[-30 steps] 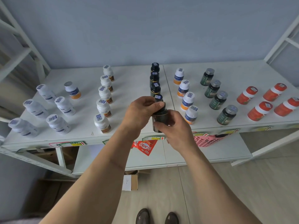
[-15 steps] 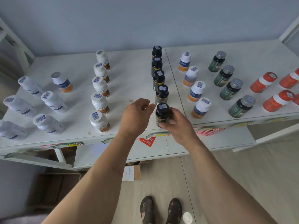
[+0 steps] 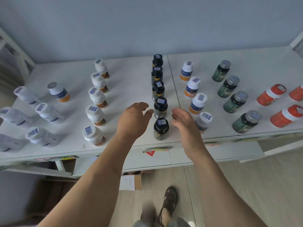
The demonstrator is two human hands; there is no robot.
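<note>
Between the left hand [image 3: 133,119] and the right hand [image 3: 184,123], the front dark bottle [image 3: 161,129] is stood upright on the desk [image 3: 131,82], untouched. Both hands are held apart from it, fingers loosely spread, nothing gripped.

This looks like a small stockroom or sorting room. A white worktop [image 3: 131,82] against a bare grey-blue wall [image 3: 147,22] carries supplement bottles [image 3: 161,130] lined up in rows by kind, caps bearing barcode stickers [image 3: 161,122]. White rack frames [image 3: 16,46] stand at both sides, and a cardboard box [image 3: 138,181] sits underneath.
</note>
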